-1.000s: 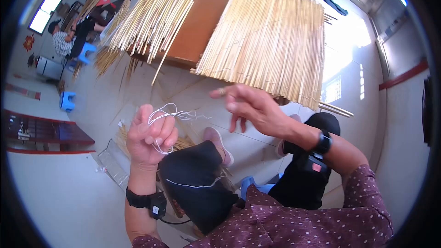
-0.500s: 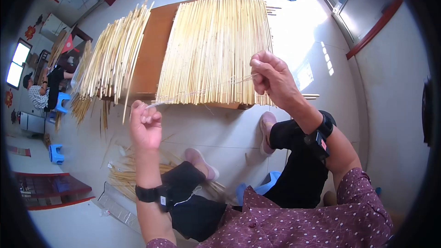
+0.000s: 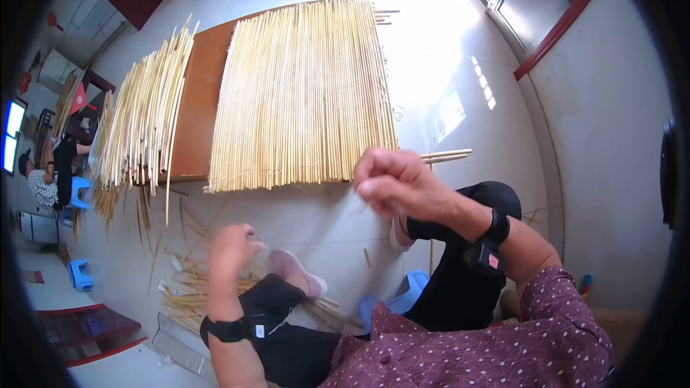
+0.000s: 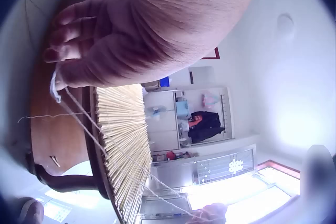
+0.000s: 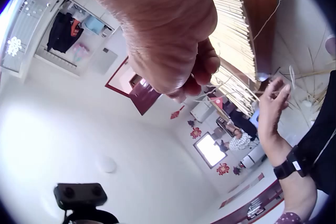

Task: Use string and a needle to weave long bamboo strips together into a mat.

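Gripping what, and where is it?

String (image 4: 54,88). Spans the space between my two hands, as two straight strands in the left wrist view; a thin tail (image 4: 41,116) stands off to one side. Head view barely shows it.

State of each grip?

Left hand (image 3: 231,250): thumb and fingers pinch the string, judged from the strands pulled to the thumb tip; blurred in the head view. Right hand (image 3: 402,187): fingers curled in, thumb against them, gripping the same strands.

Position against the sticks (image 3: 302,93)?

Those lie side by side on the table (image 3: 192,108), a looser batch (image 3: 147,115) to the left. Right hand shows in front of their near right corner; contact: cannot tell.

Step in hand?

String at stretch between the hands, I judge. Whether any of it is tied to the sticks: not visible.

Next move calls for?

Judgement only: even tension, both pinches firm, strands apart and clear of that tail, since thin string probably tangles easily.
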Demonstrator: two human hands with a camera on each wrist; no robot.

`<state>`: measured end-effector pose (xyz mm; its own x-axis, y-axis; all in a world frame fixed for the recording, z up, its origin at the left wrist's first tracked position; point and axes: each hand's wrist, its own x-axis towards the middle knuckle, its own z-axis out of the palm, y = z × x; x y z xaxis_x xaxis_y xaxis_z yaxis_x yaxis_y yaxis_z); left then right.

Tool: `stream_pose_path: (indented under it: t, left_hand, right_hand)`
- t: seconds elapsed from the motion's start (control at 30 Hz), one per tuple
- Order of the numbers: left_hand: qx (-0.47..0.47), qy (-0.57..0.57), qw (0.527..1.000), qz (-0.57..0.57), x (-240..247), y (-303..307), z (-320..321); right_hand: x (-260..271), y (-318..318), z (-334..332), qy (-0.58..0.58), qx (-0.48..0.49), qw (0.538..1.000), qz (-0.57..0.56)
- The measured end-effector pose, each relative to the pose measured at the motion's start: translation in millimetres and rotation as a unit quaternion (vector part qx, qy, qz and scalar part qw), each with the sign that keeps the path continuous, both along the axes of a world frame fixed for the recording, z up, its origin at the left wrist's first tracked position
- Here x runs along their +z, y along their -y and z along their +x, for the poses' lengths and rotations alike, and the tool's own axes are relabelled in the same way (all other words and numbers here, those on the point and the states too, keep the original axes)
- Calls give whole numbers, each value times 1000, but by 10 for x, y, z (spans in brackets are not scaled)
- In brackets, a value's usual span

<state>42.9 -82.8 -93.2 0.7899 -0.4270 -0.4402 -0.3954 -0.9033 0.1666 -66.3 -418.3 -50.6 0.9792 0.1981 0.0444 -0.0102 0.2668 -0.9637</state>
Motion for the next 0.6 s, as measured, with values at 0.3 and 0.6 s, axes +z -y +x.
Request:
stream_pose_path:
  t: [0.3,0.6]
  left_hand:
    - [142,-434,719,-524,412,1080,-453]
    - [167,-354,791,-470,299,913,-277]
  right_hand:
    - [-155,-357,144,-29,-58,974,-216]
    - [-255,-342,354,-151,51,987,-28]
